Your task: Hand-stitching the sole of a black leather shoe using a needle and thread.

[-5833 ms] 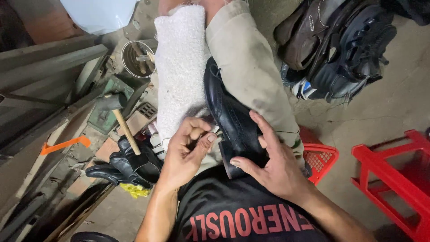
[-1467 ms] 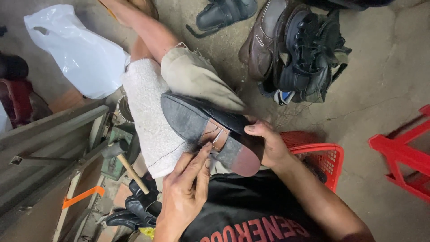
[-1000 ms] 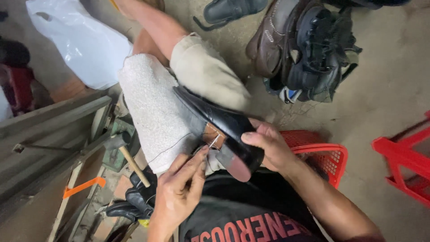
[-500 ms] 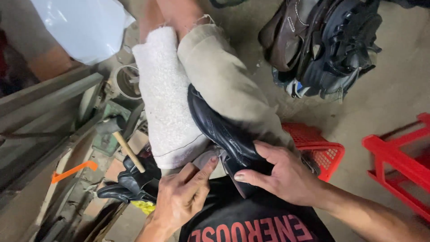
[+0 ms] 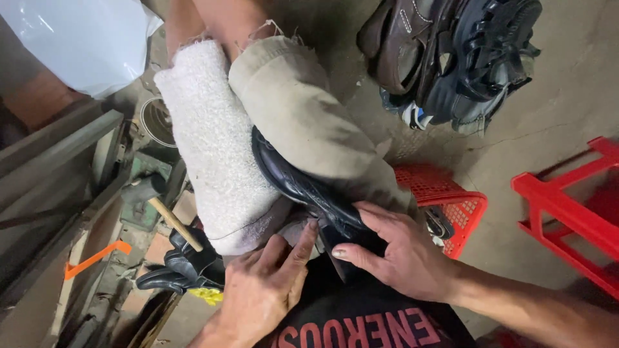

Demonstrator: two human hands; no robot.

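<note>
- Two hands work on one black leather shoe [image 5: 303, 190] that lies across the person's lap, between a white towel [image 5: 209, 154] on one thigh and the khaki shorts leg [image 5: 303, 116] on the other.
- A white plastic bag [image 5: 77, 38] lies far ahead and to the left of the left hand, smooth and bulging; no label on it can be made out.
- Red plastic basket [image 5: 451, 200] sits just beyond the right hand; a red plastic stool [image 5: 567, 206] stands well to its right.
- Half a second ago the left hand lay flatter against the towel edge; now its fingers reach up to the shoe's heel end, and the view has drawn in a little.
- The right hand [image 5: 396, 254] lies spread over the heel end of the shoe, fingers curled around it, gripping it.
- The left hand [image 5: 267, 287] is loosely open, fingertips touching the shoe just beside the right thumb; I cannot tell whether it pinches anything.
- A hammer [image 5: 158, 206] with a wooden handle lies left of the left hand, above a pair of black sandals [image 5: 184, 267].
- A pile of worn shoes [image 5: 451, 58] sits well ahead of the right hand.
</note>
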